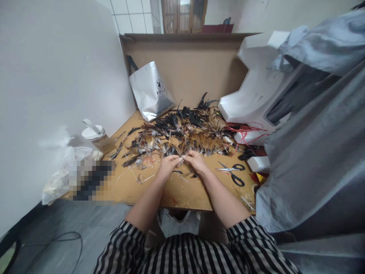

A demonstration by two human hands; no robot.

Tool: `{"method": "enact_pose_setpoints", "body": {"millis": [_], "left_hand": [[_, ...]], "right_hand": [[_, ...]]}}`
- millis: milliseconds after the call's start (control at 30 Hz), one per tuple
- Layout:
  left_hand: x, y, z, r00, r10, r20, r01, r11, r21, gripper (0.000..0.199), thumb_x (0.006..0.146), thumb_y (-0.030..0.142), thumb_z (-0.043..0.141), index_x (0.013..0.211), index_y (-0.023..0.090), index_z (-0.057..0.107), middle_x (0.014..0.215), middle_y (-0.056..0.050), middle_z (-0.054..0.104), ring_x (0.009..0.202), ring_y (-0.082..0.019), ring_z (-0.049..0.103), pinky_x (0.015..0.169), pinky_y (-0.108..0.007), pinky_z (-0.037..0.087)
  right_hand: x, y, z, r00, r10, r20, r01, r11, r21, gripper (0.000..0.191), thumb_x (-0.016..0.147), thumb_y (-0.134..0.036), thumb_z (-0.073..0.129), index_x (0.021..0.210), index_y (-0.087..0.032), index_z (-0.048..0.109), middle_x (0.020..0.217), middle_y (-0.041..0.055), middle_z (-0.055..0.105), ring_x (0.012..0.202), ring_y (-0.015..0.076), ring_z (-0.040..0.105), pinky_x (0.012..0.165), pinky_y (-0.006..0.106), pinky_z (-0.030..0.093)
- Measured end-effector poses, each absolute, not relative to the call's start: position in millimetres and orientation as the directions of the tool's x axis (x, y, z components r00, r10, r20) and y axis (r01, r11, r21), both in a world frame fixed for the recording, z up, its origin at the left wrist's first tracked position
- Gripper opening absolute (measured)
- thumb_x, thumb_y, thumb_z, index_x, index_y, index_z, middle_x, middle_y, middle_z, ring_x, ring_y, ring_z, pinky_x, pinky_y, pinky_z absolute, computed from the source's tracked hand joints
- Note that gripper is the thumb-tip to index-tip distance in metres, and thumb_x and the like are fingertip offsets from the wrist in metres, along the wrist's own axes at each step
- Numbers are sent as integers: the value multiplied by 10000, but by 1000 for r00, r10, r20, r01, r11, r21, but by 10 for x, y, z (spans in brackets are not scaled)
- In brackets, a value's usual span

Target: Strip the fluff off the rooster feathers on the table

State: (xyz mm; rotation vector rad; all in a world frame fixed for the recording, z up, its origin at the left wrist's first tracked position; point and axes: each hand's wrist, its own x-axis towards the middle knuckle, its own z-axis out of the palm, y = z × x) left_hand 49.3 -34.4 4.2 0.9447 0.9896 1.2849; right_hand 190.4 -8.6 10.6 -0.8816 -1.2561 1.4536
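Both my hands meet over the near side of a table (pixel 182 196), fingertips pinched close together. Between them stands a small bunch of brown and dark feathers (pixel 182 147), gripped at its base. My left hand (pixel 170 163) and my right hand (pixel 195 160) each have thumb and fingers closed on it. Directly beyond lie many loose feathers (pixel 211 121) in black, brown and tan heaps, partly behind my hands. To the right of my right hand rest black-handled scissors (pixel 234 171), blades spread apart and pointing left.
A silver bag (pixel 149 91) leans at the back left by a cardboard panel (pixel 188 68). At left stand a lidded plastic jug (pixel 98 139) and a clear plastic bag (pixel 65 171). Red strings (pixel 246 131), white foam (pixel 251 87) and a grey cloth (pixel 319 144) border the right side.
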Motion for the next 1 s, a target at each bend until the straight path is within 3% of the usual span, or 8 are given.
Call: {"method": "enact_pose_setpoints", "body": {"millis": [133,300,433,567,733,1000], "left_hand": [[464,-339,13,61,998,-11,-230,25,973,252,583,325,731,696,110,663,598,-20,615,515,-72,501,535,-199,384],[465,-374,-3,174,985,-16,-425,89,901,228,589,305,737,650,109,638,639,-43,636,594,-97,564,614,-219,428],[491,-378,1,198,979,-55,-480,146,865,222,588,279,743,680,107,637,654,-52,646,603,-97,578,608,-209,436],[503,-365,19,186,979,-78,-454,156,877,264,629,290,716,798,99,647,745,-87,670,624,-101,592,581,-197,433],[477,-355,40,172,981,-91,-457,161,875,335,649,298,703,919,113,632,839,-102,676,725,-134,627,655,-231,462],[437,-344,45,146,983,-112,-467,168,868,316,661,305,692,905,109,645,838,-104,676,673,-111,614,587,-196,453]], "right_hand": [[1919,-118,160,-268,958,100,-166,57,-985,264,581,-367,712,576,-149,562,547,-17,593,486,81,466,514,214,337],[1918,-153,177,-378,922,84,-242,-11,-970,279,580,-375,717,604,-153,552,521,-22,572,470,82,465,508,216,334],[1916,-129,142,-377,923,77,-258,-25,-966,285,584,-379,717,598,-153,544,511,-22,561,469,82,463,508,219,339],[1919,-97,136,-286,956,62,-222,-3,-975,307,579,-410,711,591,-156,540,497,-25,548,437,74,424,468,212,308],[2001,-113,242,-193,980,54,-126,30,-992,342,566,-463,694,572,-171,516,423,-58,458,383,61,329,415,212,241],[2537,71,186,108,986,129,126,115,-985,346,596,-472,642,526,-168,492,412,-56,395,395,63,286,409,217,201]]}}
